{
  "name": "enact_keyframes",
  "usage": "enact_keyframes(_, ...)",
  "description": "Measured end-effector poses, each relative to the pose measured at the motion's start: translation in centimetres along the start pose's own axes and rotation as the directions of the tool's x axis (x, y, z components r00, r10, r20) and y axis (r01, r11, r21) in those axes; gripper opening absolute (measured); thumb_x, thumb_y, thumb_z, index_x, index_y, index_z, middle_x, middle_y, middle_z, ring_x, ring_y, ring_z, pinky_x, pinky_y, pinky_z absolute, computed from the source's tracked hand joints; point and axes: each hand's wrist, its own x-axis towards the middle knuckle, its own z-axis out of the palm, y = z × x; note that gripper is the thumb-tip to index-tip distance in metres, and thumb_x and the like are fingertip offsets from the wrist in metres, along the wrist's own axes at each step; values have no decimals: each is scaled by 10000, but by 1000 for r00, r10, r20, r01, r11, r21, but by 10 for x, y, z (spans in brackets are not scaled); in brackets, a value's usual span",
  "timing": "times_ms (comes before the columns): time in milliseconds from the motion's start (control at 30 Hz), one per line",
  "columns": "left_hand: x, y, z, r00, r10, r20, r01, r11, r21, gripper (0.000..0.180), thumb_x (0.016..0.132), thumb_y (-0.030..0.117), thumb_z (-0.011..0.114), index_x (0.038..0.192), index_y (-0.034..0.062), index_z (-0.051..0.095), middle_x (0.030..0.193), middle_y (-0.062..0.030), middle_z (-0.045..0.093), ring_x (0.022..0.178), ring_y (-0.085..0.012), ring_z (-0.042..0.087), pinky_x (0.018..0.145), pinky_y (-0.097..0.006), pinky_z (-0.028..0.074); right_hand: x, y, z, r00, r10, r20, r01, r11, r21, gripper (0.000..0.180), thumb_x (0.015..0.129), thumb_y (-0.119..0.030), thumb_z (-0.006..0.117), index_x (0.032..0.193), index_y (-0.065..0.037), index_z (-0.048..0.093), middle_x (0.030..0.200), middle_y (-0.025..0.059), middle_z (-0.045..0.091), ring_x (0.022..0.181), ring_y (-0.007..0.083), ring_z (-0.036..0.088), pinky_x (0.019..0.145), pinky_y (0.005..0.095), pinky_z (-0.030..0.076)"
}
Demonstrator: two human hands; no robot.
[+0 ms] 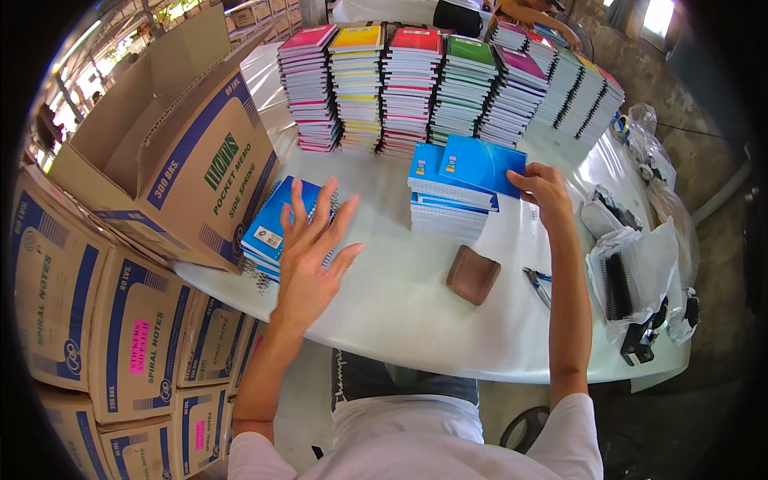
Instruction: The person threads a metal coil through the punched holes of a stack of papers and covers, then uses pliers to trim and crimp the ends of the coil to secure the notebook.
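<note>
My right hand [546, 190] pinches the right edge of a blue notebook [482, 164]. That notebook lies skewed over a stack of blue-covered notebooks [450, 214], which show white page edges and no coil on the sides in view. How thick the pinched one is, I cannot tell. At the left, my left hand [310, 254] is open with fingers spread, just over the right side of a pile of blue spiral notebooks [268, 228]. Its fingers hide part of that pile. Whether they touch it is unclear.
Tall stacks of coloured notebooks [412, 96] line the table's [384, 296] far side. A large open carton [204, 172] stands left, above stacked boxes [140, 336]. Near my right forearm lie a brown block [474, 274], pliers [538, 286] and black coils [616, 284]. Another person's arm [532, 14] shows behind.
</note>
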Motion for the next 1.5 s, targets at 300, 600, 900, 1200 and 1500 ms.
enact_keyframes(300,-58,18,81,849,-314,426,511,277,-814,1088,827,89,743,1567,168,-51,1594,-170,237,1470,-255,232,1149,-339,222,-189,69,105,950,-308,-42,311,944,111,189,760,43,762,880,-12,626,836,28,657,791,120,614,720,278,504)
enact_keyframes(600,-40,66,88,945,148,292,-158,987,13,932,797,419,723,1535,121,237,1511,-155,398,1423,-354,322,1149,-539,223,-202,101,119,989,-143,-25,145,976,160,194,765,27,753,931,-35,675,893,14,676,833,113,592,762,245,469)
enact_keyframes(900,-43,61,122,861,214,461,-267,962,52,568,850,332,684,1348,100,540,1321,-89,607,1221,-358,554,1033,-526,381,-112,213,-159,657,-462,-596,-265,598,-756,189,818,-76,687,1000,-30,667,975,147,648,937,337,617,811,427,486)
enact_keyframes(1200,-44,59,116,875,182,448,-243,967,82,596,826,327,706,1351,99,540,1300,-104,615,1199,-366,560,1032,-521,377,-95,233,-186,815,-324,-480,-353,378,-856,135,801,-133,697,877,-34,648,954,166,631,894,337,627,771,437,508)
enact_keyframes(1500,-44,59,116,866,157,475,-236,965,112,607,842,339,683,1382,124,509,1327,-75,600,1216,-337,547,1044,-520,369,-158,92,-25,897,-442,20,426,850,-309,380,746,138,665,1055,-75,726,909,79,626,822,236,583,728,332,480)
